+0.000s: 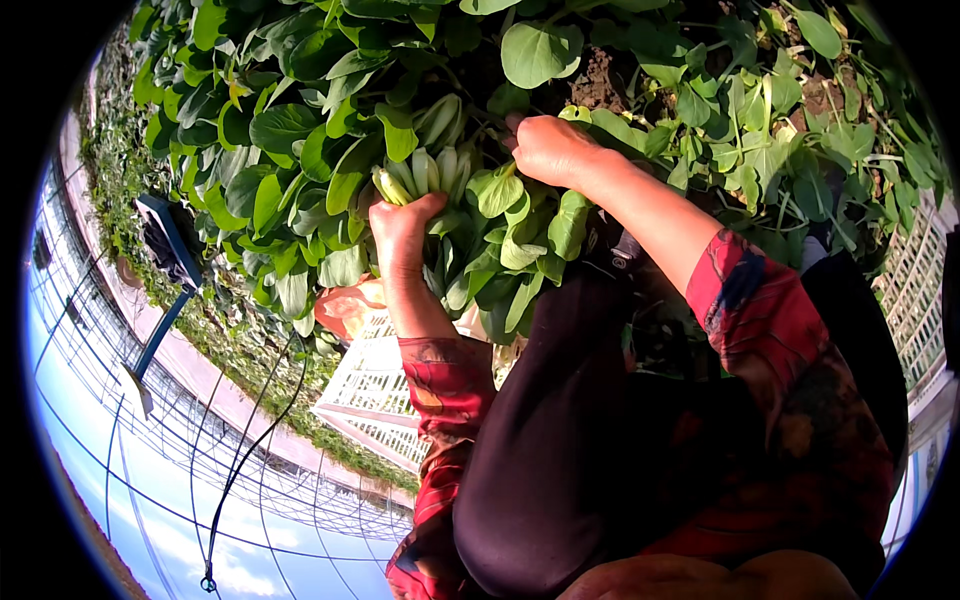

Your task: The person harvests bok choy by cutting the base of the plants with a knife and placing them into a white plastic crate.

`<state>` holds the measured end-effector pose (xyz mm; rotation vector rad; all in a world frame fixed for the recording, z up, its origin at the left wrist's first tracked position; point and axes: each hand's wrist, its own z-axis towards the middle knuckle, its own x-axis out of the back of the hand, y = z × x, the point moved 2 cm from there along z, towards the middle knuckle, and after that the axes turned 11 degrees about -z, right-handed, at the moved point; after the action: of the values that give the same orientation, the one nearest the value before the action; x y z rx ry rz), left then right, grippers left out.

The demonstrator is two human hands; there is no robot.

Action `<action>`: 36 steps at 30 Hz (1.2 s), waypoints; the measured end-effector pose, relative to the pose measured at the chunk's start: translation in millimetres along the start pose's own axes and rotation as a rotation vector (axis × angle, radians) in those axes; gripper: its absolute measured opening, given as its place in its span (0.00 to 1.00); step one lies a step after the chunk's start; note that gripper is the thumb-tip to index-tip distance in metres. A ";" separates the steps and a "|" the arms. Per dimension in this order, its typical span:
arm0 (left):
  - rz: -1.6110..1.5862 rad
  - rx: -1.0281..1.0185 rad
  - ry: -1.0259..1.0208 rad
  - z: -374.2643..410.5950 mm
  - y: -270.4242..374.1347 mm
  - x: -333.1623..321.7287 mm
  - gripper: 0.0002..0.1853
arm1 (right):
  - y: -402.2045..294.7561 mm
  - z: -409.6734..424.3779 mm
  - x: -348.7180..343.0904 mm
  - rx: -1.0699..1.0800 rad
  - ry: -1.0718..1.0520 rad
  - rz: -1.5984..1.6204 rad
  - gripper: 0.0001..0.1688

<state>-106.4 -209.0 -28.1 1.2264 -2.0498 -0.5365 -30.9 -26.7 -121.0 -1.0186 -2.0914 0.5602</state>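
Observation:
My left hand (405, 229) is closed around a bunch of leafy greens (424, 176), which look like bok choy. Their pale cut-looking stem bases point up past my thumb, while the leaves (502, 247) hang down towards my knee. A little to the right, my right hand (551, 150) is curled into a fist low among the plants. Its fingertips are partly hidden, so whether it grips anything there cannot be seen. More pale stems (442, 120) show just beyond the bunch, between the two hands.
Dense standing greens (292, 127) fill the left and far side. Looser, flattened plants (757, 135) and bare soil (600, 79) lie to the right. White plastic crates stand at my left (375, 375) and right (911, 277). A blue-framed object (169, 240) is at far left.

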 end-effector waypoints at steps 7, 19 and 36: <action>-0.186 -0.034 -0.046 3.6 -18.0 7.0 0.19 | -23.4 20.3 6.7 -0.048 0.033 -0.114 0.15; -0.385 -0.019 -0.097 3.8 -34.6 11.3 0.22 | -34.5 21.2 17.0 -0.070 -0.280 -0.210 0.19; -0.440 -0.023 -0.052 -4.0 -55.2 11.7 0.21 | -19.8 13.9 -4.5 -0.108 -0.176 -0.186 0.20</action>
<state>-74.1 -245.3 -56.9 1.6756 -1.8085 -0.7977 -49.3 -42.9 -119.1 -0.8472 -2.3644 0.4619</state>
